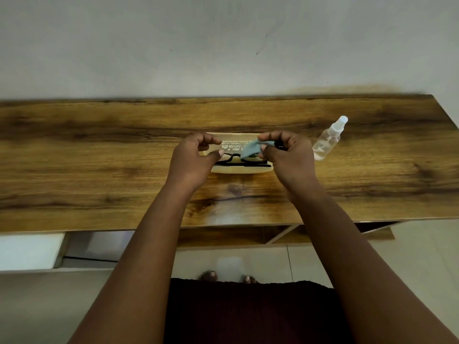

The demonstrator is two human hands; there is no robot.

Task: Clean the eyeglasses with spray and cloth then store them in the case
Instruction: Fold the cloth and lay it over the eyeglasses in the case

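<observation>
Wiping looked underway, storing left: the left hand (196, 157) pinched the eyeglasses (238, 160) above the open case (238, 170), the right hand (285, 155) pinched the cloth (250, 150) on a lens, spray bottle (327, 140) standing aside

Wood-grain table (99, 155) w/ dark streaks, set against pale wall. Open cream case (238, 170) lying flat at centre, printed text on inner lid. Clear spray bottle (326, 142) lying tilted at 3 o'clock from case, near but apart, white cap toward 1 o'clock.
</observation>
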